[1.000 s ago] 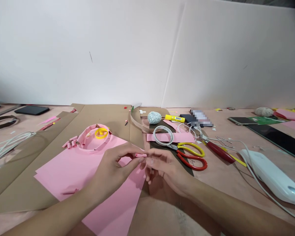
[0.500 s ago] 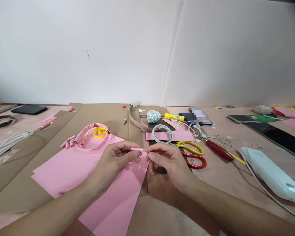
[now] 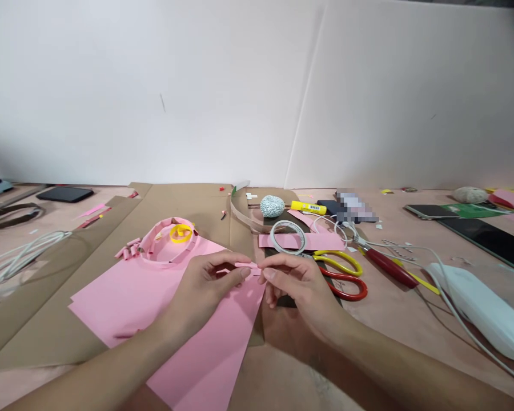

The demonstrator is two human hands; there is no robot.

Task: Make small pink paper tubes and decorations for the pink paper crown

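A small pink paper roll [image 3: 247, 265] is pinched between the fingertips of my left hand [image 3: 212, 281]. My right hand [image 3: 292, 278] has its thumb and forefinger closed on the right end of the same roll. Both hands are above the right edge of large pink paper sheets [image 3: 149, 302]. Behind my left hand lies a pink paper ring [image 3: 148, 257] with a yellow paper coil [image 3: 181, 233] inside it and several small pink rolls [image 3: 128, 249] at its left.
Scissors with red and yellow handles [image 3: 351, 295], a tape roll [image 3: 274, 240], a glue stick [image 3: 308, 208] and a speckled ball [image 3: 272, 206] lie beyond my right hand. Farther right are red-handled pliers [image 3: 389, 267], a white device [image 3: 480, 311] and cables.
The whole view has shifted slightly, so the objects appear a little farther right and lower. Both hands keep their pinch on the pink roll, which looks slightly turned.
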